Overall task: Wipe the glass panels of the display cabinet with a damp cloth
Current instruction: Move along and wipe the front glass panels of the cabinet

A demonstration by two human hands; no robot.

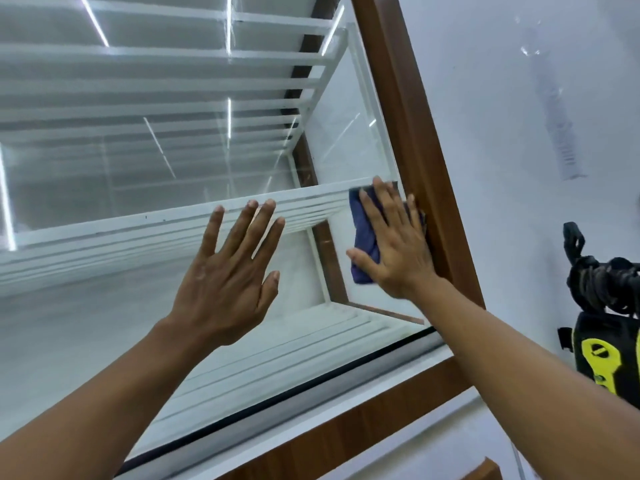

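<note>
On glass [138, 168]: right hand [394, 244], grip spread flat, presses cloth [362, 233] touching frame [426, 150]; left hand [228, 271] spread alongside. Black-yellow machine [602, 323] far right, by wall [519, 237].

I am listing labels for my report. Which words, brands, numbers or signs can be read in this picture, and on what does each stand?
No text here can be read.
Pale strip on the white wall: faint marks, too blurred to read.
Black and yellow device: yellow shapes, no legible letters.
Blue cloth and glass panel: no writing shows.
</note>
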